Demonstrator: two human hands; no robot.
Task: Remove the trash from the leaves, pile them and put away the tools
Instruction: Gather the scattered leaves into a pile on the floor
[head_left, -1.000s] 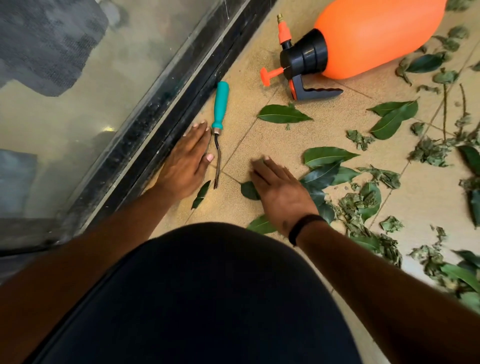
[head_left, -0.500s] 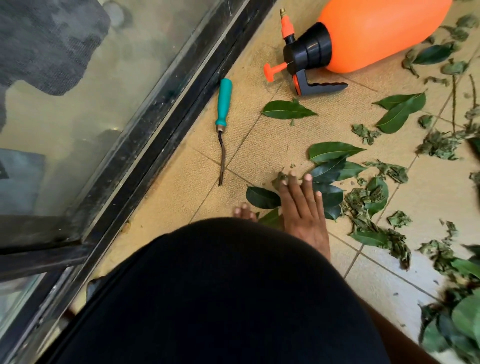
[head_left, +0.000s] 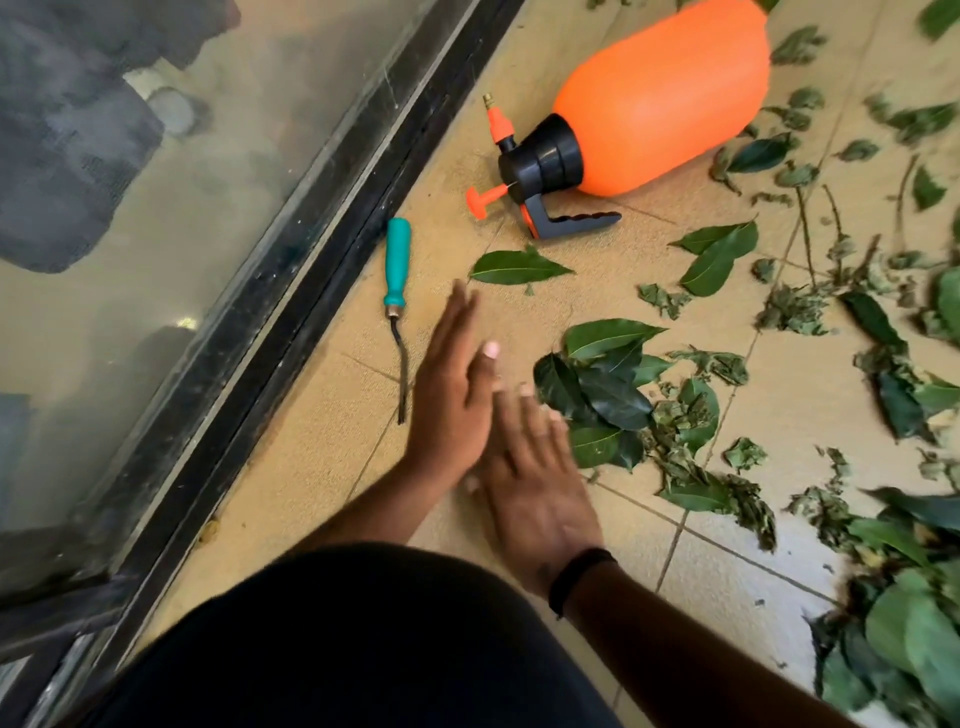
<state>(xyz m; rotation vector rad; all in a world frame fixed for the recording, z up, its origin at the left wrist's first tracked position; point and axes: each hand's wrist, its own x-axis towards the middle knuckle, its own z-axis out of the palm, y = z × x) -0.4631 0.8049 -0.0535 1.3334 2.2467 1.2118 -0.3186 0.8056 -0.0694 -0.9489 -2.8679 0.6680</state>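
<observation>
Tiled floor (head_left: 322, 457), perhaps glass door (head_left: 156, 260)

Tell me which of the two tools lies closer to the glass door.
The teal-handled weeder: it lies right beside the door's black frame. The orange sprayer rests farther out among the leaves.

- Single head cam, worn on person, looks fwd and steeply down at tiled floor (head_left: 675, 561).
- Close range: dark clothing fills 6 o'clock, glass door (head_left: 156, 260) at 10, orange sprayer (head_left: 670, 98) at 1.
- No 2nd view, so no overlap.

Home patio — tiled floor (head_left: 519, 322), glass sliding door (head_left: 156, 260), garden sprayer (head_left: 660, 98)
</observation>
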